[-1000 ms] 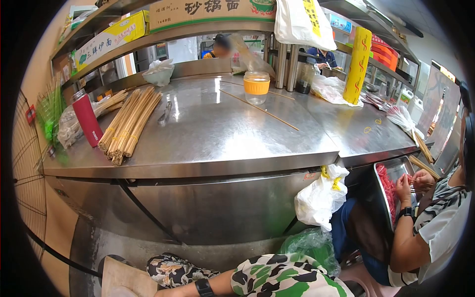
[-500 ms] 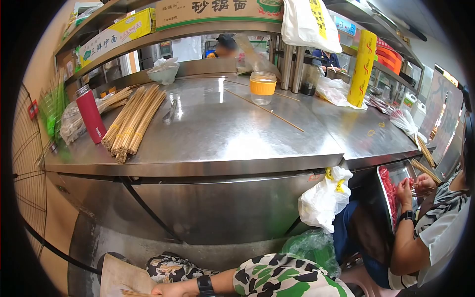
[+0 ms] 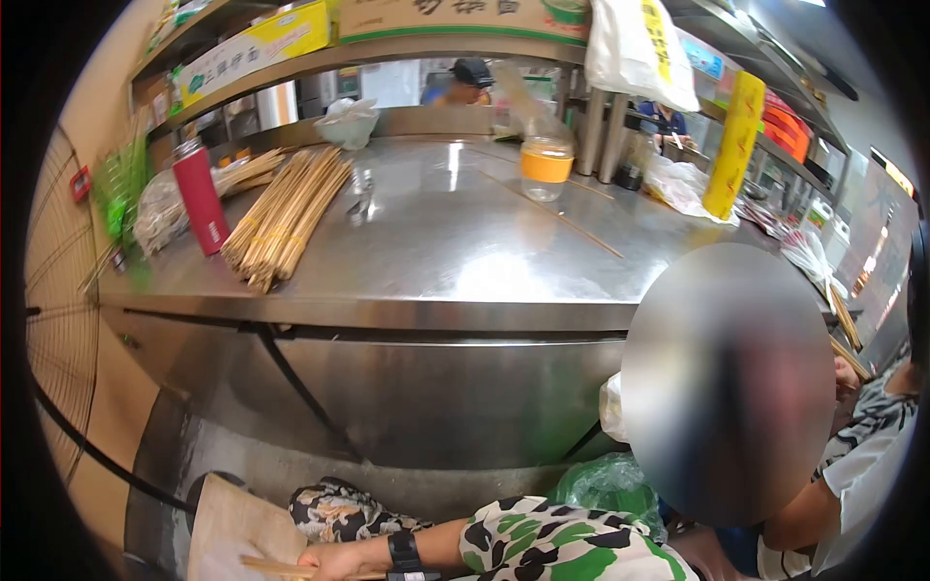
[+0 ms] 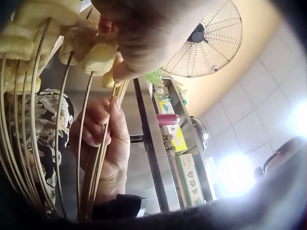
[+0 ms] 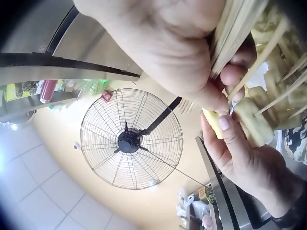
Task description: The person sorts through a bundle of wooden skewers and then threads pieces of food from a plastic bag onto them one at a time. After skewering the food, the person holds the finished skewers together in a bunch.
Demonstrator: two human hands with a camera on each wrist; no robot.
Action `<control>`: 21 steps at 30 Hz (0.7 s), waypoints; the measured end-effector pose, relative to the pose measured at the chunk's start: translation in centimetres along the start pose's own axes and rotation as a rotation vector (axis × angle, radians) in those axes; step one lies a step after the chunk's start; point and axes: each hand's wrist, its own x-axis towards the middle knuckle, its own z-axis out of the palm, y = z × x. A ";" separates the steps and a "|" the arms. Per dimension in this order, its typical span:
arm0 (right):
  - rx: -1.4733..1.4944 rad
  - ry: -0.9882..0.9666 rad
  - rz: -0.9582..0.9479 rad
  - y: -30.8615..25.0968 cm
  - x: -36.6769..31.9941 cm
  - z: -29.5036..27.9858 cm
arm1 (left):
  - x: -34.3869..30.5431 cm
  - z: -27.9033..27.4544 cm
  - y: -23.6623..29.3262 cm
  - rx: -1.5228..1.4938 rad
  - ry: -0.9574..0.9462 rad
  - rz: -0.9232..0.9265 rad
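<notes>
My right hand [image 3: 334, 560] grips thin wooden skewers [image 3: 266, 565] low in the head view. The right wrist view shows that hand [image 5: 168, 52] curled round the skewer bundle [image 5: 235, 33]. Fingers of my left hand [image 5: 261, 170] pinch a small yellow piece [image 5: 212, 123] at the bundle's end. Beside them are pale yellow-green chunks [image 5: 254, 122] on skewers. In the left wrist view my left hand [image 4: 153, 36] is above the right hand [image 4: 108, 143], close to several skewered chunks [image 4: 100, 59]. The left hand is outside the head view.
A pale board [image 3: 213, 518] lies at lower left. The steel counter [image 3: 417, 232] holds a stick bundle [image 3: 286, 218], a red bottle [image 3: 201, 198] and a cup [image 3: 546, 167]. A wire fan [image 5: 132, 139] stands left. Another person's arm [image 3: 809, 513] is at right.
The head view has shifted, so the counter's things appear further right. My right hand, mostly below the frame's edge before, now shows with skewers in it.
</notes>
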 end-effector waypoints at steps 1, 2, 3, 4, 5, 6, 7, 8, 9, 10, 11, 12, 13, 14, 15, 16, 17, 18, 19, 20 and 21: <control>-0.031 -0.012 0.049 -0.9 -0.8 -0.1 | 0.4 -0.1 0.9 -0.006 0.005 -0.045; -0.057 -0.045 0.106 -1.6 -1.2 0.0 | -0.1 -0.1 0.9 -0.004 0.018 -0.108; -0.012 -0.050 0.083 -1.1 -0.9 -0.3 | -0.4 0.8 -1.6 -0.082 0.068 -0.079; 0.042 -0.066 0.073 -0.4 -0.6 -0.5 | -1.3 1.7 -4.4 -0.148 0.126 -0.062; 0.055 -0.057 0.090 -0.9 -1.3 -0.8 | -1.9 1.4 -3.7 -0.160 0.185 -0.068; -0.002 -0.120 0.090 -0.7 -1.4 -1.6 | -1.8 0.9 -3.2 -0.166 0.245 -0.079; -0.146 -0.050 0.092 -1.6 -2.3 -1.5 | -2.4 0.4 -3.6 -0.266 0.264 -0.162; -0.051 -0.023 0.137 0.7 -2.2 -2.7 | -3.3 0.0 -4.3 -0.371 0.294 -0.241; -0.016 -0.011 0.116 -1.9 -3.9 -2.1 | -4.1 -0.4 -5.2 -0.490 0.253 -0.332; -0.041 0.055 0.197 0.7 -4.2 -3.9 | -5.5 -0.6 -6.0 -0.621 0.220 -0.420; -0.022 0.126 0.259 -0.4 -5.0 -3.6 | -6.5 -0.8 -6.8 -0.681 0.141 -0.486; -0.017 0.166 0.290 -0.9 -5.6 -3.6 | -7.1 -0.5 -7.6 -0.759 0.057 -0.531; 0.071 0.197 0.259 -0.7 -5.8 -3.4 | -7.6 0.1 -8.5 -0.797 -0.048 -0.617; 0.091 0.213 0.314 -0.3 -5.8 -3.8 | -8.1 0.8 -9.1 -0.841 -0.162 -0.690; 0.088 0.228 0.335 -0.4 -5.6 -3.3 | -8.5 1.7 -10.1 -0.876 -0.257 -0.768; 0.087 0.248 0.347 -0.7 -5.6 -2.8 | -8.8 2.7 -10.8 -0.908 -0.361 -0.837; 0.061 0.224 0.365 -0.5 -5.7 -3.0 | -8.7 3.6 -10.9 -0.987 -0.428 -0.901; 0.006 0.194 0.363 -0.1 -5.7 -2.9 | -9.0 4.9 -11.5 -1.052 -0.434 -0.908; -0.055 0.170 0.358 0.5 -5.8 -2.8 | -9.2 6.4 -12.5 -1.119 -0.444 -0.906; -0.116 0.148 0.351 0.6 -6.0 -2.8 | -8.7 7.1 -12.1 -1.187 -0.456 -0.900; -0.119 0.114 0.369 0.7 -6.1 -2.7 | -8.0 7.6 -11.8 -1.318 -0.437 -0.798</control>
